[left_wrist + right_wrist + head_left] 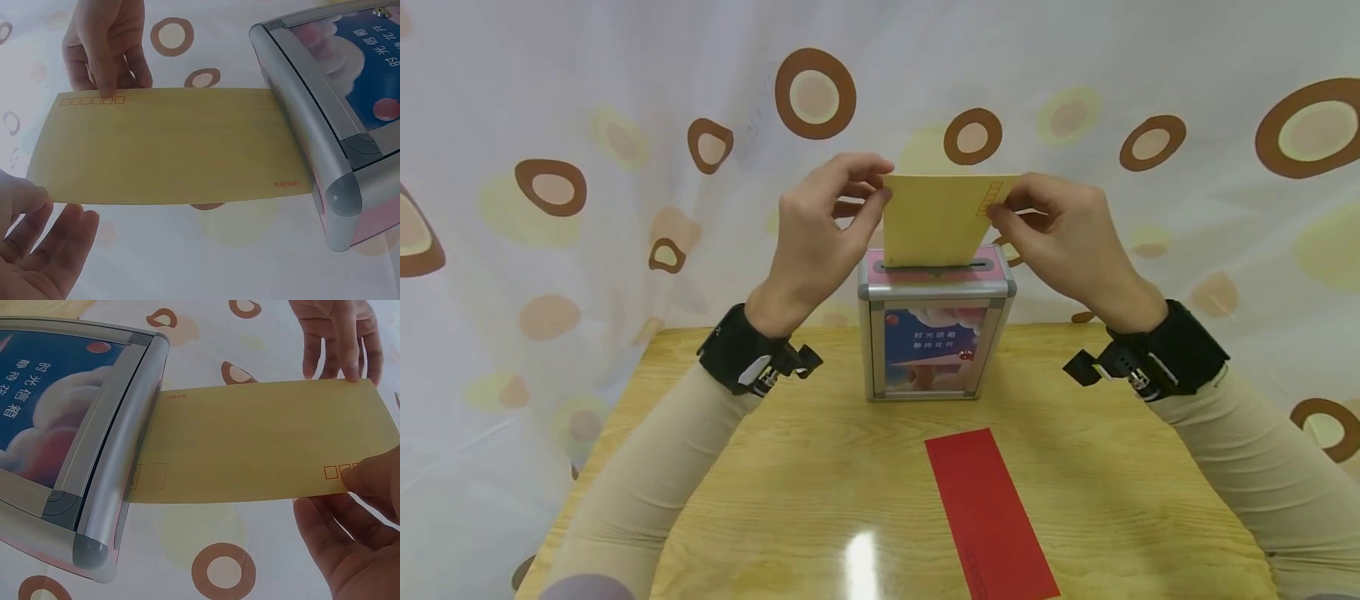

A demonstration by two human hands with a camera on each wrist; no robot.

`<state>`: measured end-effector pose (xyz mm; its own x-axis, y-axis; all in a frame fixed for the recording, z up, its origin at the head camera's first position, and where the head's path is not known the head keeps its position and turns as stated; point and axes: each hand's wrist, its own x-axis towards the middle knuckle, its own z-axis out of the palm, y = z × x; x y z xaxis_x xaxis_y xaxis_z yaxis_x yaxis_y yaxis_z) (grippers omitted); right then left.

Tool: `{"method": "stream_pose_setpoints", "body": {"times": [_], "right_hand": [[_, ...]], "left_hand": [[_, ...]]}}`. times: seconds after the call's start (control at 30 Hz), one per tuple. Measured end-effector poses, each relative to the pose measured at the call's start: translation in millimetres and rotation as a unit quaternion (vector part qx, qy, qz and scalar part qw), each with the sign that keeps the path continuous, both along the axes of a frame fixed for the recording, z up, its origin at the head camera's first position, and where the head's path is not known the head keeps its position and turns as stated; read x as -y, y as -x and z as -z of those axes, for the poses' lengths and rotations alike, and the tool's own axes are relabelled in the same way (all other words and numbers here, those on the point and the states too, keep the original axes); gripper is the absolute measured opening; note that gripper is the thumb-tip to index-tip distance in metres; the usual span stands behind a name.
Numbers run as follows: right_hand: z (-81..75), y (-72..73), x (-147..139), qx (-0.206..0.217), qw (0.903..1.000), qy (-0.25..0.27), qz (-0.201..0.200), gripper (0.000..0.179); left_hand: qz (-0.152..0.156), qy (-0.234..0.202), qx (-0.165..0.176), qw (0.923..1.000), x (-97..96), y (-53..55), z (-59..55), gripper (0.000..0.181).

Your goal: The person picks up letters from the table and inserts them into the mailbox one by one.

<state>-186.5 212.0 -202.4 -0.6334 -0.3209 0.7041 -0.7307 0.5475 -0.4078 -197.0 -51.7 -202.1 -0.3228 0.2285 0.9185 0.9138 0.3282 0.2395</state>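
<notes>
A yellow paper envelope (934,218) with red postcode boxes stands upright over the slot of a silver-framed letter box (936,350). Its lower edge meets the slot (985,265) in the pink top. My left hand (827,229) pinches the upper left corner between thumb and fingers. At the upper right corner, my right hand (1060,229) pinches the envelope beside the postcode boxes. Both wrist views show the envelope (169,147) flat and unbent, its far end at the box's top (134,444).
On the wooden table (805,492) a red envelope (992,512) lies in front of the letter box. Behind the table hangs a white cloth (880,92) with brown and yellow ring patterns. Each wrist carries a black camera band (748,350).
</notes>
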Motion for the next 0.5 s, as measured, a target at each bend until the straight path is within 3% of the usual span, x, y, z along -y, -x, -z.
{"method": "stream_pose_setpoints", "body": {"times": [0.17,0.5], "right_hand": [[-1.0,0.6,0.5,-0.007,0.9999,-0.007,-0.003,0.007],[-20.5,-10.5,-5.2,-0.039,0.9986,0.032,-0.016,0.016]], "left_hand": [[-0.001,0.007,-0.027,0.9996,0.8,-2.0,-5.4,0.014],[-0.008,0.017,-0.013,0.9997,-2.5,-0.9,-3.2,0.014]]}}
